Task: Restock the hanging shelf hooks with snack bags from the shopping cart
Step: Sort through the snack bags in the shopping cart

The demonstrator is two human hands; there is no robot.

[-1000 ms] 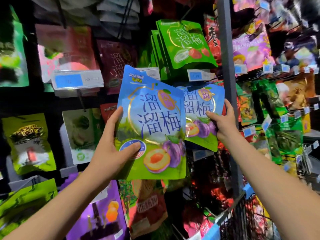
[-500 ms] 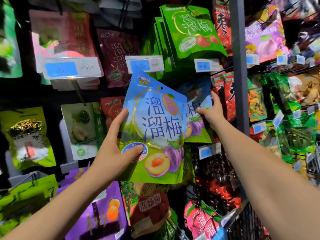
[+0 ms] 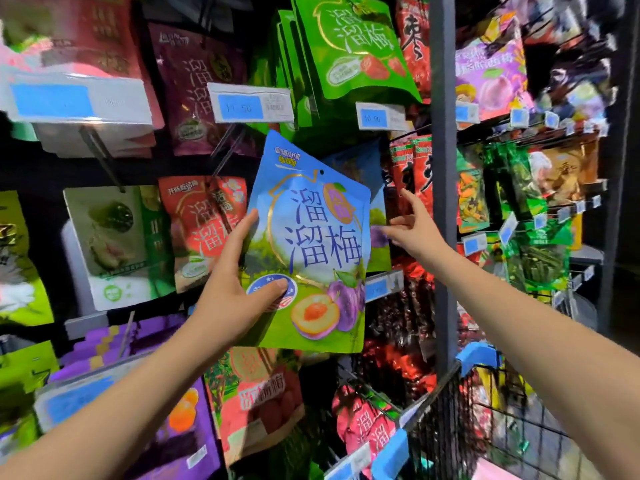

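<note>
Thumb of the left grip (image 3: 239, 289) presses on the round badge at the lower left of a blue snack bag (image 3: 311, 244), while its fingers curl behind the bag's left edge, so this grip is clasping the bag by that side. The bag sits at the middle of the frame, raised in front of the hanging shelf, and most of it lies to the right of and above the grip. It is tilted, with its upper left corner highest.

At right of centre, the right grip (image 3: 412, 230) is released, fingers spread and the forefinger pointing up, just beside the held bag's right edge. It reaches toward a matching blue bag (image 3: 379, 216) hanging behind; whether it touches that bag cannot be told.

Above the held bag hang a price tag (image 3: 252, 106) and a stack of green bags (image 3: 349, 46), with a dark gap between them and the bag's top. A red bag (image 3: 201, 230) lies close on the left, partly behind the left grip. Just right of the right grip stands a grey upright post (image 3: 443, 168). The wire shopping cart (image 3: 450, 427) sits at lower right, below the right forearm.
</note>
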